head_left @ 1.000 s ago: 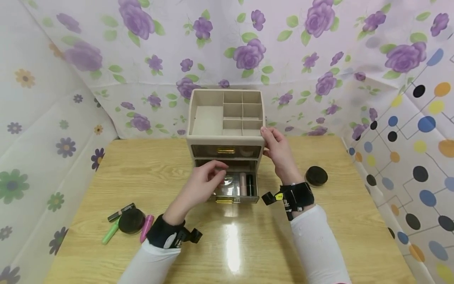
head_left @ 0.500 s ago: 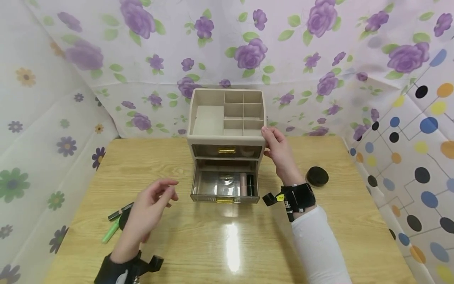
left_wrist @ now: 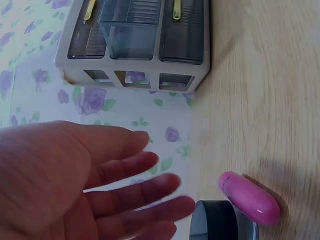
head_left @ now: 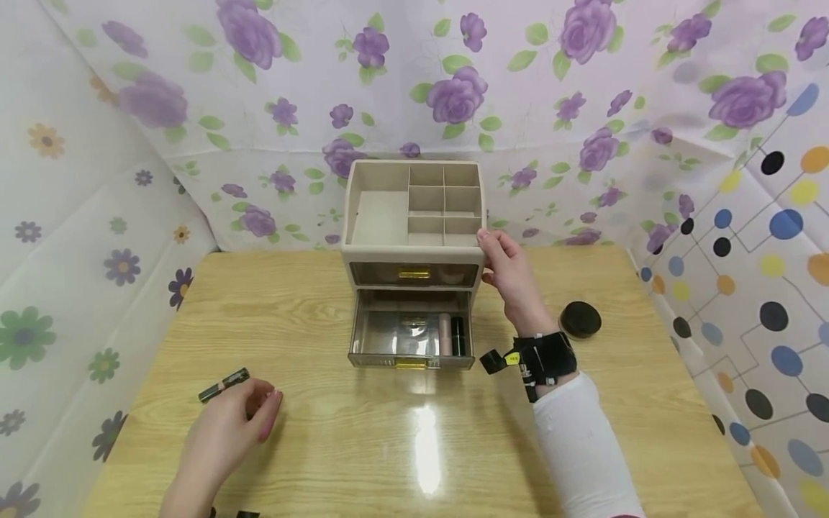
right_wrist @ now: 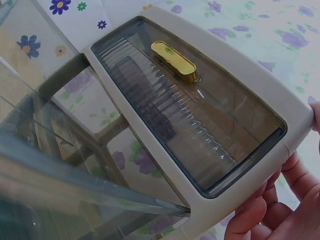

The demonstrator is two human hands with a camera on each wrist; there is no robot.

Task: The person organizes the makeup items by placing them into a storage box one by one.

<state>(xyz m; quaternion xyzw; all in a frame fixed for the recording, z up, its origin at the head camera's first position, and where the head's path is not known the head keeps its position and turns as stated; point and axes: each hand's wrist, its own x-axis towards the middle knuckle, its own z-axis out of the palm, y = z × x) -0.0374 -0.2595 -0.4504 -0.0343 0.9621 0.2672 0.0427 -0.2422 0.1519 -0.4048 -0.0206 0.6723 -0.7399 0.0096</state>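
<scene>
A beige makeup organizer (head_left: 382,216) stands at the table's back, its lower clear drawer (head_left: 376,360) pulled out. Inside that drawer lie a pale pink tube (head_left: 445,334) and a black tube (head_left: 458,337). My right hand (head_left: 513,280) grips the organizer's right side, thumb at the top edge and fingers curled along the wall. At the table's left, my left hand (head_left: 220,432) hovers with loosely bent fingers. Near its fingertips in the left wrist view are a bright pink tube (left_wrist: 250,197) and a round black-lidded jar (left_wrist: 222,220); the hand mostly hides them in the head view.
A slim dark tube (head_left: 223,385) lies just beyond my left hand. To the right of the organizer sits a round black-lidded container (head_left: 581,319). The upper drawer (head_left: 447,275) with its gold handle is closed. Patterned cloth (head_left: 388,86) hangs behind the table.
My left hand has moved from above the pulled-out drawer down and left to the loose cosmetics, covering most of them. My right hand stays at the organizer's side.
</scene>
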